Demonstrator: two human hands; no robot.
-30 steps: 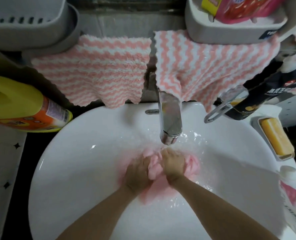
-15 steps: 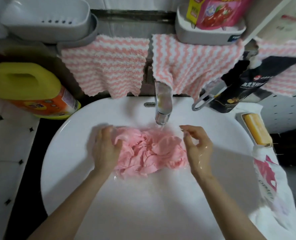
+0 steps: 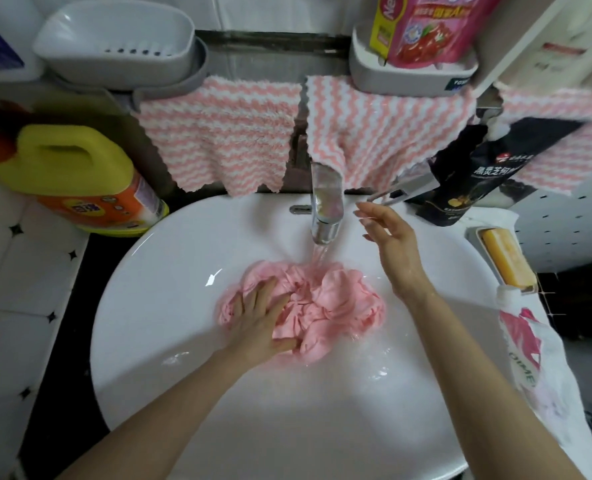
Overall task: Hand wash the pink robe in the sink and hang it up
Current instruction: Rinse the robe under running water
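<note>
Head view. Risk: the faucet [image 3: 325,209] runs onto the pink robe [image 3: 329,306] bunched in the middle of the sink [image 3: 183,393]. The drain is hidden, possibly under the cloth, so the basin could fill and spill. My left hand [image 3: 259,320] presses flat on the robe, fingers spread. My right hand [image 3: 391,247] hovers beside the faucet, fingers loose and apart, holding nothing.

Two bare forearms [image 3: 169,403] run to the frame edge; the right hand [image 3: 393,249] glistens wet (its fingernails long and rounded).
</note>
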